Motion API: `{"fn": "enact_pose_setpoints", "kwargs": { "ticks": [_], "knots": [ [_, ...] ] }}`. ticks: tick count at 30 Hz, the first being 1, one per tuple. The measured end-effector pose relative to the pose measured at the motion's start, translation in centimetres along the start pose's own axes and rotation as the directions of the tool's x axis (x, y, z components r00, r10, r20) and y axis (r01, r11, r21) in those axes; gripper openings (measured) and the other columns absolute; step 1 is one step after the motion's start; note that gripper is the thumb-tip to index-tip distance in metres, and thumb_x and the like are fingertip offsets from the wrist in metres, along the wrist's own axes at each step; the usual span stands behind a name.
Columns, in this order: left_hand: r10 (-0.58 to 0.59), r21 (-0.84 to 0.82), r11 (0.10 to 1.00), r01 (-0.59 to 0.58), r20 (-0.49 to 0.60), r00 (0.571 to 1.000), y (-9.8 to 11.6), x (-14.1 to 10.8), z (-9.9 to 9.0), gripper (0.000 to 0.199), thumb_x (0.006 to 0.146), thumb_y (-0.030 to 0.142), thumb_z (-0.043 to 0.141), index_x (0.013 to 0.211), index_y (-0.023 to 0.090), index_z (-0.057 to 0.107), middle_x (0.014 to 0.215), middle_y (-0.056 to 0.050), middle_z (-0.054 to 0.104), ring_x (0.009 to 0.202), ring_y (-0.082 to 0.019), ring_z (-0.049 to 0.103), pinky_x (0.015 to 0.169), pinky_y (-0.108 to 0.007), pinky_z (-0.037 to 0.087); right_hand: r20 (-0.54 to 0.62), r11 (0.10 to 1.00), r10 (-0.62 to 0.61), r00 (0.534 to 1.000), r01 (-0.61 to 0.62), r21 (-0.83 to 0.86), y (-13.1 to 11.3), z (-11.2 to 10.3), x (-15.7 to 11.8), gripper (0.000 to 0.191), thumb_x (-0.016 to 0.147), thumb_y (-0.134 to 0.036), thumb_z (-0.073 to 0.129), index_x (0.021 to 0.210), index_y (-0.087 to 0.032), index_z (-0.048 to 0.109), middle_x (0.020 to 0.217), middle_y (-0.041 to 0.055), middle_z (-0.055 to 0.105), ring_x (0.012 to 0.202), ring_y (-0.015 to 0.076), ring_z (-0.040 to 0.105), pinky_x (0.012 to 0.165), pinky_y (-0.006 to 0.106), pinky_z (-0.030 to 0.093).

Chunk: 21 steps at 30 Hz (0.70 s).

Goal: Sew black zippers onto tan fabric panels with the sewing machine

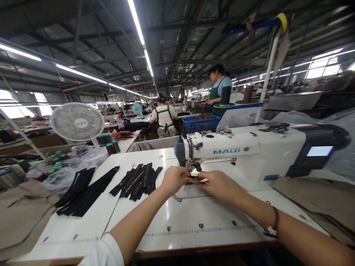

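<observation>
Bare forearms (138, 225) angle up to the white sewing machine (235, 151), where a small dark piece (197, 180) sits just below and in front of the needle assembly (195, 165), its long axis seeming to run left to right. Left hand (176, 178) and right hand (217, 185) pinch it from opposite sides, neither clearly nearer, with fingers nearly closed, though their exact contact is too small to tell.

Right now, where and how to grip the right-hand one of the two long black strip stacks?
Right-hand stack: likely its narrow far end, pinched from the right; there it stands apart from the left stack, while the near end fans wide.
</observation>
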<state>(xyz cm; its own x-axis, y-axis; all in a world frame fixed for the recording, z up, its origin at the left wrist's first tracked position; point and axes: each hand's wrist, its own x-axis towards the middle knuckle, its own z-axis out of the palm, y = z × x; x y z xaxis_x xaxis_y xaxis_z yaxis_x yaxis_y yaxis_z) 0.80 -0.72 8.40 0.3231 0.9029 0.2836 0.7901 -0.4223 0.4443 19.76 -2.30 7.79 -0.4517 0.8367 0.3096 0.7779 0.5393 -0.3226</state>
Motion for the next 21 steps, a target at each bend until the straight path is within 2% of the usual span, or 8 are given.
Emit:
{"fn": "enact_pose_setpoints", "kwargs": {
  "ticks": [3, 6, 9, 12, 14, 17, 19, 21],
  "knots": [
    [0.024, 0.012, 1.0, -0.024, 0.01, 1.0, 0.1, 0.4, -0.5, 0.008, 0.072, 0.023, 0.074, 0.066, 0.02, 0.07, 0.063, 0.003, 0.068, 0.063, -0.014, 0.062, 0.056, -0.02, 0.041, 0.004, 0.998, -0.014, 1.0, 0.015, -0.065, 0.3, 0.1, 0.1, 0.014, 0.08, -0.014, 0.056, 0.077, -0.02, 0.068, 0.075, 0.0038, 0.069, 0.071, 0.0209, 0.063, 0.06, 0.025, 0.037],
    [0.069, 0.027, 0.997, -0.069, 0.011, 0.998, 0.1, 0.5, -1.0, 0.007, 0.07, 0.021, 0.076, 0.067, 0.02, 0.07, 0.065, 0.004, 0.069, 0.064, -0.014, 0.063, 0.057, -0.02, 0.042, 0.011, 0.992, -0.078, 0.997, 0.079, -0.095, 0.5, -0.1, 0.6, 0.018, 0.077, -0.009, 0.054, 0.074, -0.02, 0.067, 0.075, 0.0033, 0.069, 0.071, 0.0196, 0.063, 0.061, 0.024, 0.037],
    [0.125, 0.046, 0.991, -0.125, 0.009, 0.992, -0.1, -0.2, -0.6, 0.005, 0.071, 0.019, 0.075, 0.07, 0.02, 0.071, 0.067, 0.003, 0.07, 0.065, -0.015, 0.064, 0.059, -0.02, 0.044, 0.001, 0.986, -0.137, 0.991, 0.136, -0.098, 0.8, 0.5, 0.5, 0.02, 0.076, -0.007, 0.051, 0.074, -0.019, 0.067, 0.075, 0.0036, 0.069, 0.069, 0.0187, 0.063, 0.062, 0.024, 0.04],
    [0.194, 0.063, 0.979, -0.194, 0.014, 0.981, -0.5, -2.4, 1.3, 0.009, 0.076, 0.012, 0.069, 0.077, 0.021, 0.071, 0.075, 0.003, 0.072, 0.07, -0.014, 0.067, 0.065, -0.02, 0.048, 0.01, 0.978, -0.191, 0.981, 0.192, -0.08, 1.4, 2.8, -1.2, 0.021, 0.076, -0.008, 0.05, 0.077, -0.019, 0.068, 0.081, 0.0042, 0.071, 0.072, 0.0186, 0.064, 0.065, 0.025, 0.044],
    [0.244, 0.08, 0.966, -0.245, 0.021, 0.97, -0.7, -4.3, 3.2, 0.014, 0.078, 0.008, 0.064, 0.08, 0.021, 0.07, 0.08, 0.001, 0.072, 0.073, -0.016, 0.067, 0.069, -0.023, 0.05, -0.005, 0.965, -0.26, 0.966, 0.259, -0.048, 1.8, 4.9, -3.0, 0.024, 0.077, -0.008, 0.048, 0.083, -0.018, 0.069, 0.094, 0.0068, 0.071, 0.077, 0.0194, 0.066, 0.07, 0.026, 0.048],
    [0.315, 0.105, 0.943, -0.317, 0.038, 0.948, -1.0, -6.7, 5.7, 0.013, 0.081, 0.008, 0.057, 0.082, 0.016, 0.068, 0.082, -0.006, 0.071, 0.076, -0.02, 0.067, 0.076, -0.032, 0.053, -0.063, 0.928, -0.367, 0.928, 0.37, 0.05, 2.5, 7.2, -5.0, 0.03, 0.084, -0.012, 0.041, 0.098, -0.013, 0.068, 0.117, 0.0135, 0.062, 0.094, 0.0228, 0.066, 0.077, 0.031, 0.053],
    [0.368, 0.107, 0.923, -0.37, 0.037, 0.929, -1.2, -7.6, 6.6, 0.013, 0.083, 0.009, 0.053, 0.083, 0.014, 0.065, 0.085, -0.009, 0.069, 0.082, -0.022, 0.066, 0.082, -0.037, 0.053, -0.06, 0.915, -0.368, 0.928, 0.372, 0.157, 2.8, 7.5, -5.3, 0.03, 0.089, -0.02, 0.041, 0.099, -0.014, 0.068, 0.117, 0.0135, 0.062, 0.101, 0.0232, 0.063, 0.08, 0.031, 0.053],
    [0.42, 0.093, 0.903, -0.418, -0.003, 0.907, -1.4, -7.9, 7.0, 0.015, 0.086, 0.01, 0.049, 0.083, 0.014, 0.063, 0.088, -0.01, 0.068, 0.086, -0.023, 0.064, 0.084, -0.038, 0.053, -0.057, 0.915, -0.315, 0.948, 0.319, 0.248, 3.1, 7.3, -4.8, 0.028, 0.09, -0.029, 0.046, 0.096, -0.016, 0.069, 0.108, 0.0114, 0.067, 0.097, 0.0221, 0.065, 0.081, 0.03, 0.054]
  ]
}}
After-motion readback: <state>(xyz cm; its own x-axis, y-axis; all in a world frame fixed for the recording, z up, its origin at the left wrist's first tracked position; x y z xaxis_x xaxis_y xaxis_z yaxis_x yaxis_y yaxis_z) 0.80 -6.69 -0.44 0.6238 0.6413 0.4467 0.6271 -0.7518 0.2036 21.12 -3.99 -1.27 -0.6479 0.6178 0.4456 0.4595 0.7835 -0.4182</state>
